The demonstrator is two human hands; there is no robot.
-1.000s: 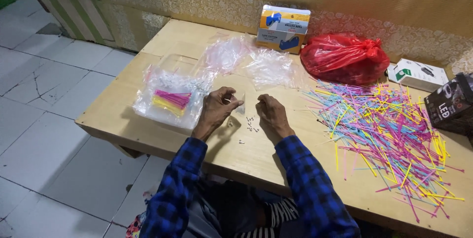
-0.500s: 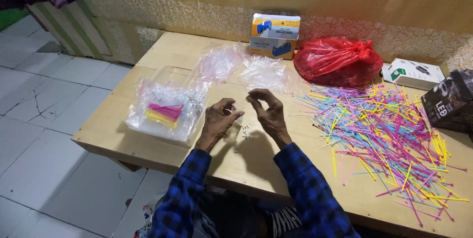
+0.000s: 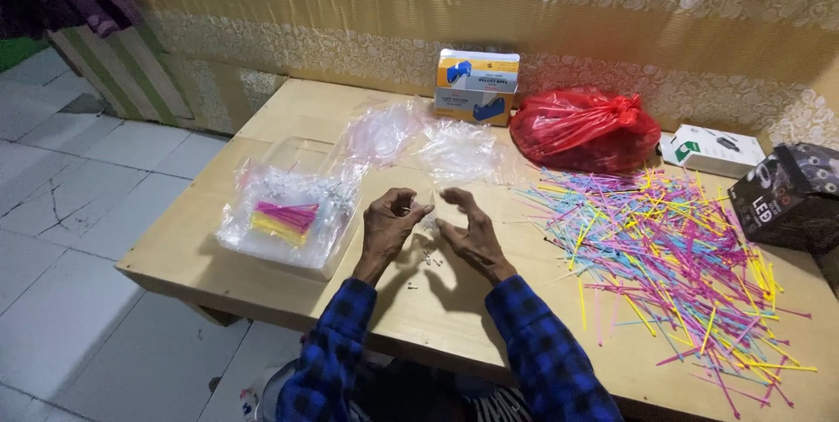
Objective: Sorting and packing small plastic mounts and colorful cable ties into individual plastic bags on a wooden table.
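My left hand (image 3: 389, 225) and my right hand (image 3: 469, 231) are raised just above the wooden table (image 3: 288, 107), fingertips facing each other. Between them they pinch a small clear plastic bag (image 3: 426, 204), which is hard to make out. To the left, a clear tray (image 3: 262, 247) lined with plastic holds a bundle of pink and yellow sticks (image 3: 284, 219). A wide heap of loose coloured sticks (image 3: 664, 252) in pink, yellow, blue and green covers the table to the right of my right hand. Both sleeves are blue plaid.
Crumpled clear bags (image 3: 428, 147) lie beyond my hands. Along the back stand a blue and white box (image 3: 476, 86), a knotted red plastic bag (image 3: 581, 129) and a white box (image 3: 712, 149). A black box (image 3: 786, 199) sits at the right edge. Tiled floor lies left.
Both hands have lifted off the table and come together at the fingertips around the small clear bag. The view has shifted slightly.
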